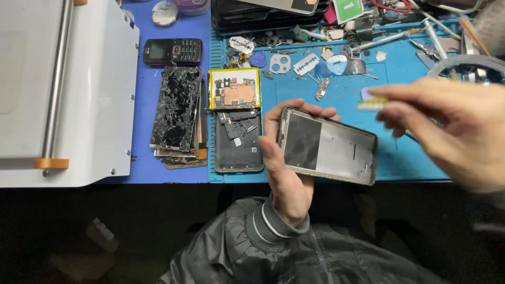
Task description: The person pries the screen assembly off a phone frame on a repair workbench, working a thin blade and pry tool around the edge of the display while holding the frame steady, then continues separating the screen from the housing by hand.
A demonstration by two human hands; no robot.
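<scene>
Left hand [284,168] around phone frame [327,145], past mat edge [336,178].

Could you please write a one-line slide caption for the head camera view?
Left hand holds a bare phone frame above a blue mat; blurred right hand pinches a small part.

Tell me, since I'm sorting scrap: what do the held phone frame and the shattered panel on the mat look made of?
Phone frame in the left hand: likely metal, matte grey plate inside a dark rim. Shattered panel: glass, glossy black, a web of bright cracks.
</scene>
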